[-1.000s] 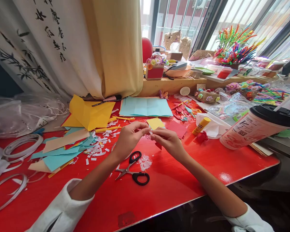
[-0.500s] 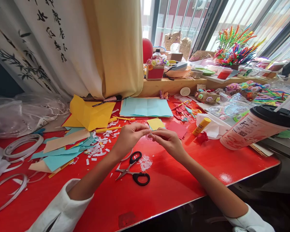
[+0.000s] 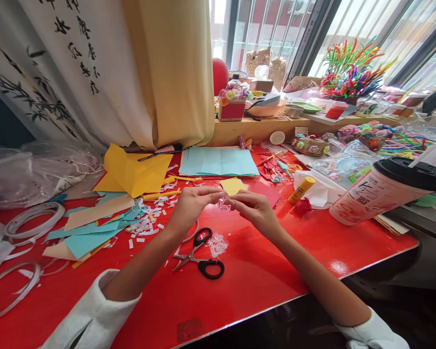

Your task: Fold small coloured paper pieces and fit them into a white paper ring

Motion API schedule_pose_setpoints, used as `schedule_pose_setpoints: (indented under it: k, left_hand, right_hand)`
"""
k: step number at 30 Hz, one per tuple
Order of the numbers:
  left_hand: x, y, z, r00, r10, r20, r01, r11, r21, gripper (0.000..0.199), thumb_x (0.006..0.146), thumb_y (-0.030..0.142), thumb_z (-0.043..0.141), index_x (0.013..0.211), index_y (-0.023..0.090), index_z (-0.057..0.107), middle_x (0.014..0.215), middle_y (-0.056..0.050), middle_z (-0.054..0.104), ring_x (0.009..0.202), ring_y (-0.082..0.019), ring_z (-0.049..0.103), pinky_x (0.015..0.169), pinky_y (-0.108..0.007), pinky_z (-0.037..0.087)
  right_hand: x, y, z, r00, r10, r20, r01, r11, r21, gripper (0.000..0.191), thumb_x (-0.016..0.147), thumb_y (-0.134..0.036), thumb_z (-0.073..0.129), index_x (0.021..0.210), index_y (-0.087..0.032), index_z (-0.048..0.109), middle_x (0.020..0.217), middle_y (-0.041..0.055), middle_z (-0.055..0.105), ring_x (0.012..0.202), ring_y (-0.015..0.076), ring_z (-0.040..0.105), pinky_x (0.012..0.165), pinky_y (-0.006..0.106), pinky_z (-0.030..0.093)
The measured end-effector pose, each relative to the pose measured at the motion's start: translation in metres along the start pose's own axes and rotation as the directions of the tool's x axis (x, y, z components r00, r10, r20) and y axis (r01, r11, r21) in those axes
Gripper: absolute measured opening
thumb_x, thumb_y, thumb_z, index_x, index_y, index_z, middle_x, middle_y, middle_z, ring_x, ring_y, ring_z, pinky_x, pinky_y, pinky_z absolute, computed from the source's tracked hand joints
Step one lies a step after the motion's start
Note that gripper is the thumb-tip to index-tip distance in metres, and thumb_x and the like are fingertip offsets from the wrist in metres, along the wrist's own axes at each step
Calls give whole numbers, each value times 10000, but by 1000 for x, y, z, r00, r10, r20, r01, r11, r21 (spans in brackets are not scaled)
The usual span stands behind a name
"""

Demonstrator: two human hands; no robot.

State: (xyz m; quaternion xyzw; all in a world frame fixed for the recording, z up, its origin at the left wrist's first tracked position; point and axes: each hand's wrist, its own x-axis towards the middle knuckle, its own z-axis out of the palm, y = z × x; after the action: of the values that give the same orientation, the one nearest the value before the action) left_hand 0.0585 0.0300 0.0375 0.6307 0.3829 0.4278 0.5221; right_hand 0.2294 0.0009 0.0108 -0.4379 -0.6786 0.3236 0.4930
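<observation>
Left hand (image 3: 194, 206) and right hand (image 3: 256, 211) have shifted only slightly since a second ago.
Pinched fingertips come together at mid-frame on a tiny pale piece (image 3: 225, 197), mostly hidden; black-handled scissors (image 3: 192, 257) lie just below centre.

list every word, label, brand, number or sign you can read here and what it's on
"水" on the curtain; I can't read its other brush characters with certainty.
Cup: a large dark mark, small print and a QR code, none legible.
Glue stick: print too small to read.
Black strip: pale marks too small to read.
I can make out no brand or number.
</observation>
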Motion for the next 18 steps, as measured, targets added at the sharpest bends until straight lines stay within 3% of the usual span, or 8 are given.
schedule_pose_setpoints:
  k: [7,11,14,18]
  left_hand:
    - [-4,-5,8,1000,7,15,-5,991,-134,255,736,335,620,914,174,705,702,-19,636,725,-132,542,775,-299,448]
    - [1,-9,4,999,-14,-49,3,976,-219,354,756,369,595,1048,177,649,691,-6,612,669,-106,529,781,-304,455]
    - [5,-8,-2,999,-13,-43,6,990,-144,365,744,401,599,1005,152,652,829,-48,639,646,-104,525,737,-298,460]
    - [1,-2,-1,993,41,107,-46,998,40,244,754,371,595,859,158,644,751,-21,622,689,-119,536,672,-245,437]
  right_hand:
    - [2,0,-4,1000,12,-26,-11,999,36,177,803,-306,566,776,-188,696,687,18,574,629,109,531,528,226,395]
    - [0,-1,-4,1000,18,4,-18,998,54,172,807,-301,561,809,-192,695,713,22,577,626,109,530,512,224,391]
    - [-1,-2,-2,1000,4,25,-5,999,50,180,815,-314,555,809,-195,690,731,25,577,629,103,525,505,217,387]
    - [0,-2,0,999,10,43,-12,999,37,203,819,-344,546,791,-191,676,714,18,569,604,93,514,487,209,381]
